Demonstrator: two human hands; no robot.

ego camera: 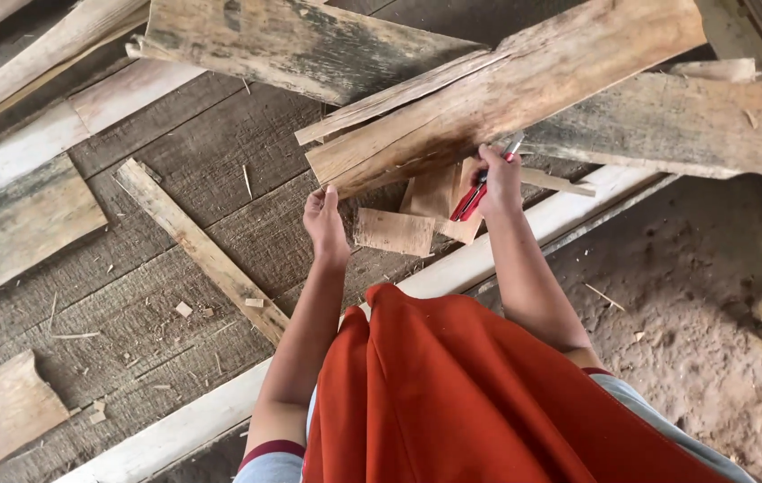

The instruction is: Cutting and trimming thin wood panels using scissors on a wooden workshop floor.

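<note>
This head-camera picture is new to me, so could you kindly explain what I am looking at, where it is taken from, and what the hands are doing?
There is no machine here. A person wears one camera on the head, so it looks straight down past an orange-red cloth at their own two bare arms. The left hand touches the lower end of a long, pale, rough wooden plank that lies slantwise. The right hand presses against the same plank and holds a red-handled metal tool; its exact kind is hard to tell. Between the hands lies a small rectangular offcut of wood. Underneath is a floor of grey weathered boards strewn with chips, with bare reddish earth to the right.
</note>
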